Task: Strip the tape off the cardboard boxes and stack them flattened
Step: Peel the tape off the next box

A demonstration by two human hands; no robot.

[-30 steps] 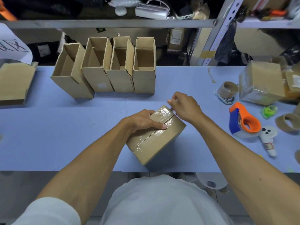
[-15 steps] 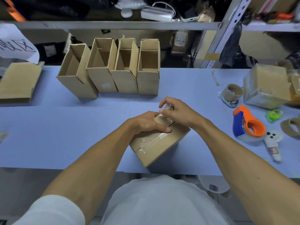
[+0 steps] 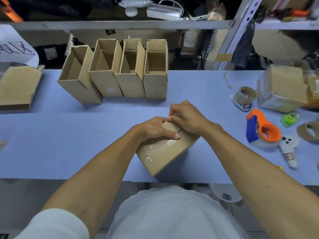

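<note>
Taped box sits near the counter's front edge, centre. Left hand presses flat on its top, fingers straight. Right hand pinches the tape end at the far edge, fingers curled. Best peeled low along the seam, box held down. Four open boxes stand behind, dispenser right; neither blocks the pull.

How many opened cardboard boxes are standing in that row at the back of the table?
4, side by side along the table's far edge: far-left box, tilted; second box; third box; rightmost box. None looks hidden behind them.
</note>
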